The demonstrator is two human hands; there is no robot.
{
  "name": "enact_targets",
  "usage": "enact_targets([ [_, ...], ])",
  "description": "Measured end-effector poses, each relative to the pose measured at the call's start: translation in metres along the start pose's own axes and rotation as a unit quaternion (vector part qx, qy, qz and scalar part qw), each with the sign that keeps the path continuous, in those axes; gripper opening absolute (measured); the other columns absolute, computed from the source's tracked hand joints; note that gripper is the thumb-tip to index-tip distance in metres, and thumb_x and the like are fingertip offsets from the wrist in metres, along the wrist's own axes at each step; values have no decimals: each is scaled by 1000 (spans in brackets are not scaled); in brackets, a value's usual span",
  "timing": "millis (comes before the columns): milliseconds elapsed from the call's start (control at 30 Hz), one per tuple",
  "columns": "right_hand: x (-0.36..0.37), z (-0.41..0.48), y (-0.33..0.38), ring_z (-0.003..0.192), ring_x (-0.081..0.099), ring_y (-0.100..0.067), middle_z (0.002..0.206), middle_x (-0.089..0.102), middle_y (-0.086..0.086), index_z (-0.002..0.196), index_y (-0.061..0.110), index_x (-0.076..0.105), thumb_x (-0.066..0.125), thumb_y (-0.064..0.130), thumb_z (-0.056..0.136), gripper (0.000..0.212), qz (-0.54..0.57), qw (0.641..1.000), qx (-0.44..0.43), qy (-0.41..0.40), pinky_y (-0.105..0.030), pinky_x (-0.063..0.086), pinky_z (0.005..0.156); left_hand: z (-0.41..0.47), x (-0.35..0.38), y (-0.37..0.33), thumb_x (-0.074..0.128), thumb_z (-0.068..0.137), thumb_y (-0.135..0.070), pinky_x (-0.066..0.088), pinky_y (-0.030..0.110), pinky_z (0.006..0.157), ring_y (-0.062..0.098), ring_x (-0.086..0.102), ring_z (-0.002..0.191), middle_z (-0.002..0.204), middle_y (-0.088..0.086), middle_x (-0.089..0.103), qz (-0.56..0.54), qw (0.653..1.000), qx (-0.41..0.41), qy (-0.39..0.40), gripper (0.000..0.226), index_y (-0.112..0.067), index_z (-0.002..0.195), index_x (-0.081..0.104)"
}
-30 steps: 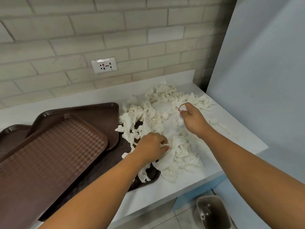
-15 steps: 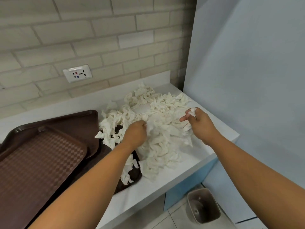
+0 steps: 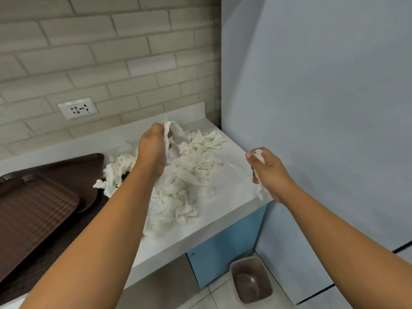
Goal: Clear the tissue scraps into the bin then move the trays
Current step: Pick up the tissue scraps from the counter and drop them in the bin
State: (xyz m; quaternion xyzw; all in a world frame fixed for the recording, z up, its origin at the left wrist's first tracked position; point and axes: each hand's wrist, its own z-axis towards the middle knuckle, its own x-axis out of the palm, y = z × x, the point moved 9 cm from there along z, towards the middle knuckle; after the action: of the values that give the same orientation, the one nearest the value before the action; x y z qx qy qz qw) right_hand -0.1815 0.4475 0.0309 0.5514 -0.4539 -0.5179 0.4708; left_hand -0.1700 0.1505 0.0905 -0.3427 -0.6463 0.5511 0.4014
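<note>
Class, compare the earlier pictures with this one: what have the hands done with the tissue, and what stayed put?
The left hand has risen off the tissue pile, lifting a tissue strip it grips. The right hand has drawn away rightward toward the counter edge, still pinching its scrap. The pile, trays and bin stayed put.

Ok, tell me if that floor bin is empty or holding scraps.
Empty: the brown bin shows a bare inside, no white tissue in it. The tissue scraps lie on the counter.
</note>
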Motion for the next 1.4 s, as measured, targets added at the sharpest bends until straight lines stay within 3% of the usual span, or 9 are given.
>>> enact_targets([
  [100,-23,-8,-17,67,53,-22,89,52,-8,111,19,46,58,12,95,22,31,998,45,43,-47,59,70,-33,48,10,37,104,-29,55,43,88,27,70,99,96,9,74,-71,994,-22,84,37,-7,98,66],
  [167,-38,-16,-35,69,55,-25,95,49,-11,117,24,42,53,7,95,30,37,994,86,57,-48,59,60,-53,73,35,36,105,-42,56,48,86,31,69,88,85,12,67,-70,990,-51,109,43,-9,101,62],
  [267,-61,-25,-64,57,45,-17,83,46,-4,105,29,48,45,19,97,13,34,991,117,49,-23,33,43,-76,103,86,40,102,-50,55,39,65,21,47,57,74,9,49,18,988,-48,147,45,-7,101,53],
  [400,-88,-37,-129,49,29,-15,60,37,-1,76,17,47,39,12,91,18,-18,975,221,10,-21,20,46,-106,134,182,39,101,-52,43,29,57,14,41,63,79,2,41,163,960,-76,213,38,-16,97,50],
  [633,-104,-65,-265,68,56,-17,84,64,-2,89,23,68,45,18,98,24,-56,962,267,-29,-28,46,63,-139,156,363,49,99,-17,45,21,68,9,57,79,92,-6,65,317,868,-170,341,19,-31,98,61],
  [733,-103,-69,-331,81,64,-16,90,69,2,92,24,70,52,9,95,24,-58,963,258,-44,-23,51,70,-132,153,443,59,92,-9,47,16,71,9,60,80,90,-9,68,343,855,-188,340,21,-28,95,67],
  [933,-103,-81,-481,94,62,-14,108,64,4,126,26,60,55,8,94,37,-54,944,312,-95,-18,48,72,-105,135,614,71,82,-4,55,37,93,21,69,95,97,-4,74,342,872,-231,262,26,-30,87,75],
  [1200,-100,-104,-649,68,64,-2,88,70,4,105,21,72,62,5,85,27,-36,915,365,-166,-9,42,49,-82,111,801,73,83,-9,59,35,82,17,69,83,88,-6,73,426,849,-234,208,17,-24,89,75],
  [1400,-85,-112,-722,77,70,-7,91,73,3,88,28,72,69,6,83,22,-11,911,374,-174,-10,50,62,-76,102,890,72,85,-11,56,38,91,20,68,95,108,-1,72,466,815,-250,237,24,-23,106,73],
])
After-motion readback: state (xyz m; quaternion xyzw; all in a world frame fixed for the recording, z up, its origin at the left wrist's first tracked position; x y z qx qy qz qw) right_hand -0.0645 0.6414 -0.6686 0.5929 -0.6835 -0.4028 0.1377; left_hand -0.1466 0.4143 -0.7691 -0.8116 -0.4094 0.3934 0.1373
